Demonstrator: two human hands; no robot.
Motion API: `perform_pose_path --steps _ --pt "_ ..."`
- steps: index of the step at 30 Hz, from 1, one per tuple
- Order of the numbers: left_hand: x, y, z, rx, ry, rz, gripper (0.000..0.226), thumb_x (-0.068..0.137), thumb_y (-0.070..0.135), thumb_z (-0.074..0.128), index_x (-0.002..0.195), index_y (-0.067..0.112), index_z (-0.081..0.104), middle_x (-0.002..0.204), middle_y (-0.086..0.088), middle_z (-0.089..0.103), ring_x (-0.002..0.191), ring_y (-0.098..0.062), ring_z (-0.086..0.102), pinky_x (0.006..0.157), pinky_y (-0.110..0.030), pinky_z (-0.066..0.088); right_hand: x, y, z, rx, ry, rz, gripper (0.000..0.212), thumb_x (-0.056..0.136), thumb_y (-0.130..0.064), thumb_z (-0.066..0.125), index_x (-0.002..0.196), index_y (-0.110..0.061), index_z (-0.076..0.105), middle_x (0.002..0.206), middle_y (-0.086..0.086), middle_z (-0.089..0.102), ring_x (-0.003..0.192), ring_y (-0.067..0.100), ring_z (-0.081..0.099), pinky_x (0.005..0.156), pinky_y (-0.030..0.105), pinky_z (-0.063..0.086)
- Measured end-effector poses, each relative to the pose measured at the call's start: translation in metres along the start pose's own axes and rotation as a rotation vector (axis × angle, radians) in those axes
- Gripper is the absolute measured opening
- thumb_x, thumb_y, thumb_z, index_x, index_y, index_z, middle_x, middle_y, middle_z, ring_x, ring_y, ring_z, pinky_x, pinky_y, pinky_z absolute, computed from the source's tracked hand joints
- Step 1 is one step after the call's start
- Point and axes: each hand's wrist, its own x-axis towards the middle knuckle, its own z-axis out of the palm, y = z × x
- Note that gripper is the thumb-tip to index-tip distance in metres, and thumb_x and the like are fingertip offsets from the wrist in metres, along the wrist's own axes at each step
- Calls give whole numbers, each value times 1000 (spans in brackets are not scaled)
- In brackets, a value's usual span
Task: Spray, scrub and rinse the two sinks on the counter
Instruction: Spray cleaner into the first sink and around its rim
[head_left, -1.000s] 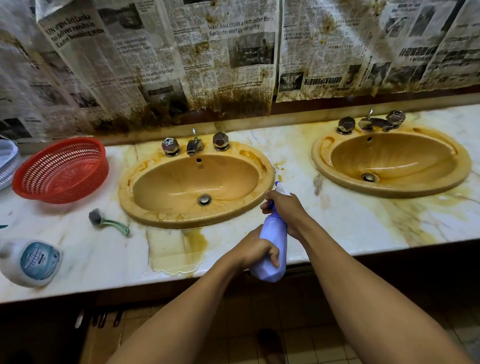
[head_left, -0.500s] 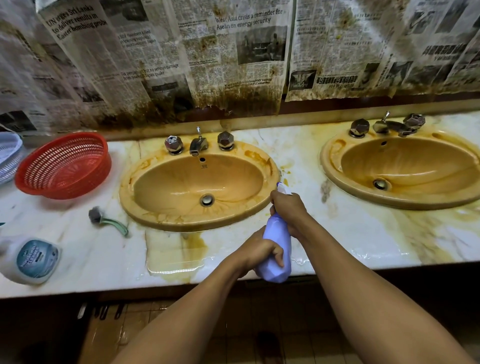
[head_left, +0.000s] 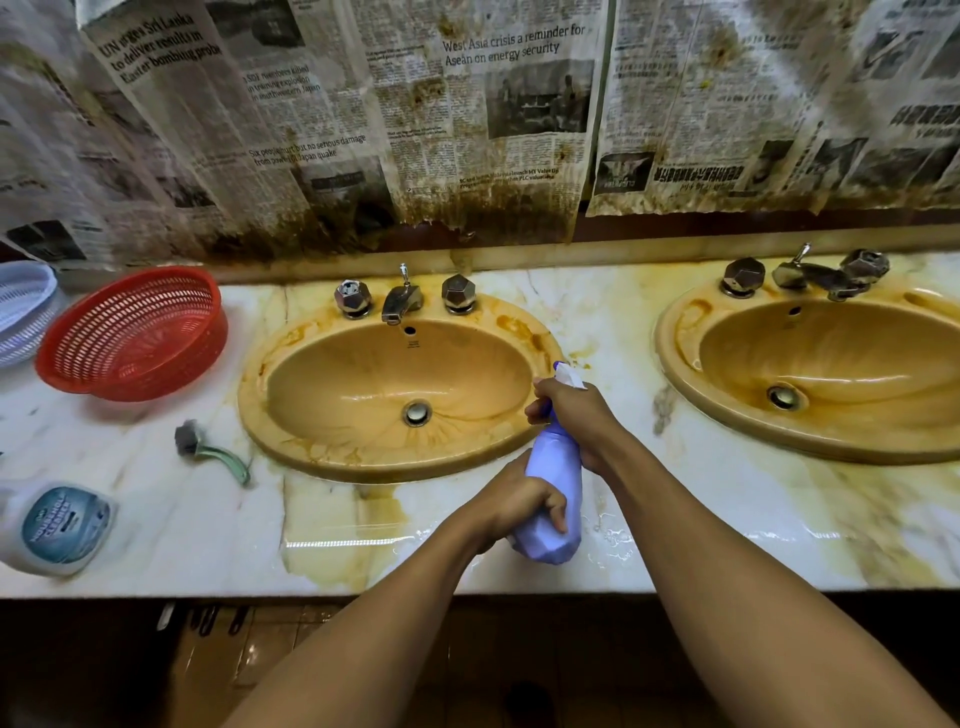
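Two stained orange-yellow oval sinks are set in the marble counter: the left sink (head_left: 363, 384) in front of me and the right sink (head_left: 831, 364) at the far right. I hold a lilac spray bottle (head_left: 553, 483) tilted over the counter beside the left sink's right rim. My left hand (head_left: 514, 506) grips the bottle's base. My right hand (head_left: 576, 415) is wrapped round its neck at the white trigger head, whose nozzle points toward the left sink.
A small brush with a green handle (head_left: 210, 452) lies left of the left sink. A red plastic basket (head_left: 135, 332), a white basket (head_left: 23, 306) and a cleaner bottle on its side (head_left: 57, 525) sit further left. Stained newspaper covers the wall. The counter's front (head_left: 727, 566) is wet.
The view has shifted right and closer to the counter. Both hands keep the same hold on the spray bottle, which stays beside the left sink's right rim.
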Motion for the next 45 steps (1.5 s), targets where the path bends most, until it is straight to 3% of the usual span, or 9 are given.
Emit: perform_pose_path --steps 5,14,19,21,25,30,35,39,45 --pt "5 6 2 -16 17 -33 36 47 19 68 82 24 64 80 7 61 76 -16 53 65 -27 42 14 -6 3 -82 42 39 20 73 -27 58 82 -11 66 67 10 71 71 29 60 80 47 56" --pt "11 5 -4 -29 27 -49 40 43 20 72 83 21 66 84 4 62 79 -18 53 68 -30 44 23 -3 9 -143 81 17 39 81 -28 61 118 -16 67 64 5 72 70 24 61 77 40 54" --pt "12 5 -21 5 28 -31 57 38 25 74 95 18 72 89 4 66 84 -18 55 75 -37 50 21 -10 13 -12 -87 -62 66 97 -35 70 154 -28 39 93 9 69 88 20 60 83 32 50" --pt "14 7 -26 2 28 -7 70 38 25 74 107 19 72 102 -1 72 90 -18 58 83 -43 56 22 -16 17 -28 -97 -54 52 97 -36 69 141 -36 42 87 7 71 90 22 62 84 32 50" --pt "10 13 -34 -45 18 24 49 51 16 73 98 28 67 94 7 68 89 -18 58 77 -31 50 27 -25 31 -79 -5 -18 12 94 -21 62 90 -10 59 66 9 68 77 30 59 77 39 51" --pt "12 11 -43 -38 30 30 68 46 19 72 113 29 69 116 0 72 98 -20 62 89 -37 54 23 -30 44 -116 13 7 13 81 -22 59 92 -15 61 65 14 67 68 30 57 72 41 49" --pt "12 11 -48 -65 9 31 54 55 14 73 107 27 68 106 6 70 101 -19 61 89 -35 55 19 -31 50 -113 77 22 10 81 -24 57 87 -31 60 60 8 62 65 26 54 71 39 47" --pt "13 10 -48 -45 -26 23 61 48 18 72 109 26 68 101 8 67 97 -19 58 82 -32 52 21 -27 44 -106 103 22 37 71 -31 58 107 -30 67 58 6 62 65 26 56 71 40 49" --pt "18 12 -39 31 -77 64 49 55 15 73 100 32 65 95 11 64 90 -15 56 76 -29 48 17 -20 14 2 -48 -4 52 94 -41 72 140 -33 49 99 11 64 87 21 58 76 33 51"
